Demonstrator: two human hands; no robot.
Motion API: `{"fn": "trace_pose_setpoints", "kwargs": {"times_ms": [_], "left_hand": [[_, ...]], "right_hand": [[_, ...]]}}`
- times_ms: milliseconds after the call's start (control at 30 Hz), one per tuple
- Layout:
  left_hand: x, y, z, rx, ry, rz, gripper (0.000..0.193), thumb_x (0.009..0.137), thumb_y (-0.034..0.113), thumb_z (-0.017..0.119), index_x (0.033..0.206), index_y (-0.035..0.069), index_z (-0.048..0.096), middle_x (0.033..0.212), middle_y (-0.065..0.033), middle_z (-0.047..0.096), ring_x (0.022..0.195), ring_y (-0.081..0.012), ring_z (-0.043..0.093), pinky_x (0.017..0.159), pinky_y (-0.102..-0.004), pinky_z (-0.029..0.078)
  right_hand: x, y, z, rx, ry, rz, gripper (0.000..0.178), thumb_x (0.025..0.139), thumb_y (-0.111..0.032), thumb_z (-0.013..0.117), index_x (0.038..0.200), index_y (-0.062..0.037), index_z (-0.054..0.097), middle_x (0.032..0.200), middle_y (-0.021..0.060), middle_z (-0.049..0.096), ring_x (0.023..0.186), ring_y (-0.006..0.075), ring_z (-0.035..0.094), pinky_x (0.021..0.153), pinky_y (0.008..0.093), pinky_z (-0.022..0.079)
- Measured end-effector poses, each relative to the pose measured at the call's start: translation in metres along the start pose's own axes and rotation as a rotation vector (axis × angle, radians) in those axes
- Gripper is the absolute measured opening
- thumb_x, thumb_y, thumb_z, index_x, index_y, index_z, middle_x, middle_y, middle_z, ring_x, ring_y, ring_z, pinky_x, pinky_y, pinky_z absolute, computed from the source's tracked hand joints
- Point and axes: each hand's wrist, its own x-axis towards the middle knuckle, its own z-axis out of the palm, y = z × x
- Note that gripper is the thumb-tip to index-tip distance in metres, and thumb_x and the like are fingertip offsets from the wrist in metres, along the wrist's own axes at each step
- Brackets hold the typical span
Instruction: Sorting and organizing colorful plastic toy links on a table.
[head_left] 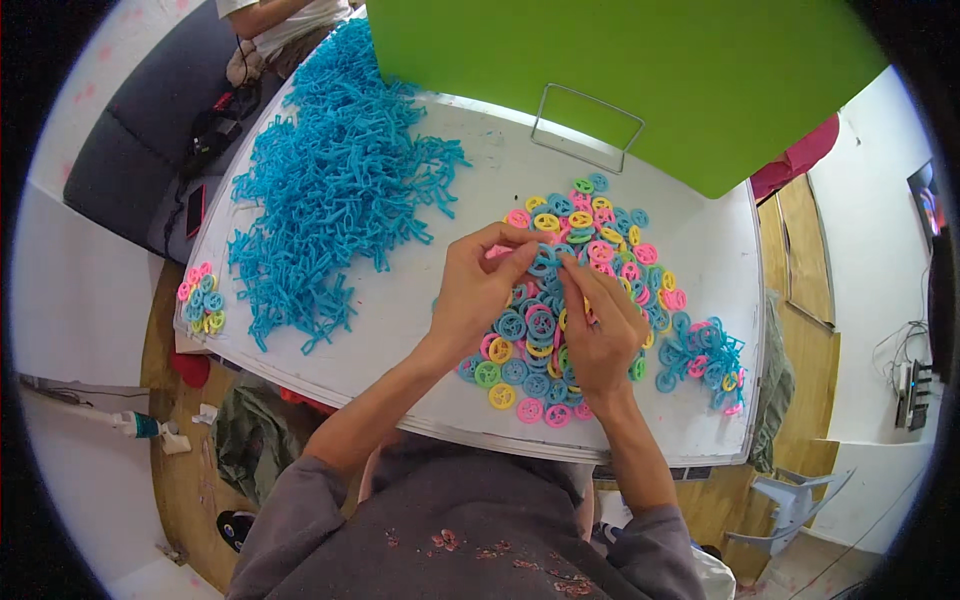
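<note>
My left hand (pixel 482 285) is closed in a pinch on a small blue plastic wheel (pixel 543 262) above a pile of wheels. Close against it, my right hand (pixel 606 335) also pinches at the blue wheels, its thumb and forefinger meeting the left fingertips. Whether the two hands share one wheel or hold two touching ones, I cannot tell. Beneath both hands spreads the pile of spoked plastic wheels (pixel 501 396) in blue, pink, yellow and green. Part of that pile is hidden by my hands.
A big heap of blue plastic frame pieces (pixel 330 170) covers the white table's (pixel 400 350) left side. Blue frames with wheels (pixel 705 362) cluster at the right edge; a few wheels (pixel 203 300) lie far left. Behind stand a green panel (pixel 620 80) and wire stand (pixel 586 128). Another person (pixel 290 25) sits far left.
</note>
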Motion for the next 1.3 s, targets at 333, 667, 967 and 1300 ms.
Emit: {"fn": "trace_pose_setpoints", "kwargs": {"times_ms": [333,667,967,1300], "left_hand": [[-0.014,0.011,0.0,0.013,0.003,0.023,0.026,0.083,-0.001,0.063,0.108,-0.002,0.056,0.098,-0.0069,0.063,0.089,-0.0125,0.062,0.078,-0.0258,0.053],[-0.027,-0.012,0.013,-0.048,-0.085,0.026,0.025,0.083,-0.006,0.06,0.107,0.0,0.054,0.094,-0.0063,0.062,0.086,-0.0131,0.062,0.075,-0.0268,0.052],[-0.176,-0.072,0.03,0.839,-0.972,0.222,0.058,0.068,-0.001,0.064,0.124,0.003,0.048,0.117,-0.0151,0.053,0.108,-0.033,0.054,0.09,-0.0414,0.047],[-0.198,-0.143,0.013,1.131,-0.832,0.475,0.049,0.072,0.003,0.056,0.12,-0.003,0.051,0.115,-0.0162,0.055,0.108,-0.0287,0.055,0.085,-0.0366,0.05]], "right_hand": [[-0.008,0.003,-0.005,0.365,-0.074,0.164,0.031,0.081,0.007,0.063,0.11,-0.0006,0.059,0.093,0.011,0.065,0.083,0.0177,0.064,0.073,0.0262,0.051],[-0.003,-0.003,-0.048,0.551,-0.224,0.466,0.032,0.081,0.005,0.065,0.112,0.0001,0.059,0.093,0.0059,0.065,0.083,0.0104,0.062,0.075,0.0235,0.05],[-0.016,0.097,-0.193,-0.012,0.005,0.69,0.022,0.09,-0.009,0.062,0.108,0.0021,0.065,0.093,0.0037,0.066,0.081,0.0072,0.058,0.072,0.02,0.046],[-0.012,0.08,-0.16,-0.633,0.032,0.374,0.015,0.087,-0.012,0.064,0.098,-0.0041,0.069,0.105,0.0058,0.064,0.098,0.0159,0.058,0.08,0.0289,0.045]]}}
